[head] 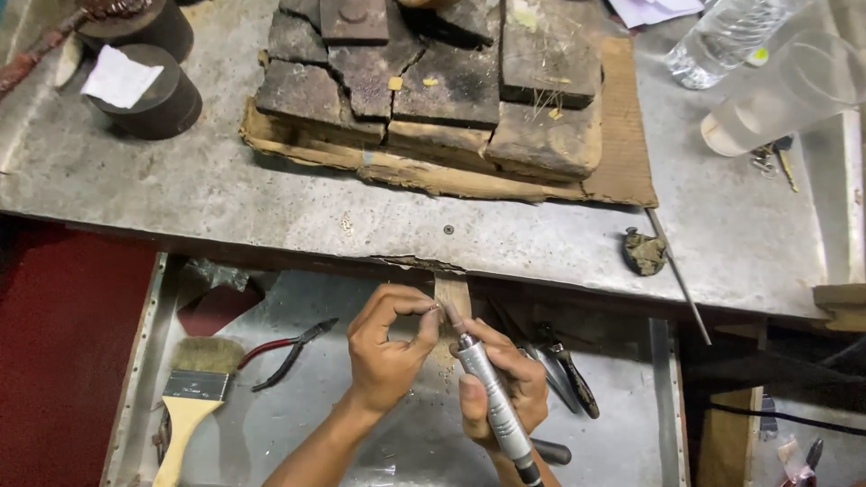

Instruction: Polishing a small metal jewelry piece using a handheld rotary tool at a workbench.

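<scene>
— Where were your hands?
— My left hand (383, 347) pinched a tiny piece against the wooden peg (452, 295), under the surface (271, 203) edge.
— The right?
— My right hand (505, 383) was closed around the grinder (492, 401), tip at the pinch.

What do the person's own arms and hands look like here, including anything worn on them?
Both forearms are bare, with no sleeves in view. The left hand and right hand wear no gloves, and no rings, watch or bracelets show. The fingers are uncovered.
</scene>
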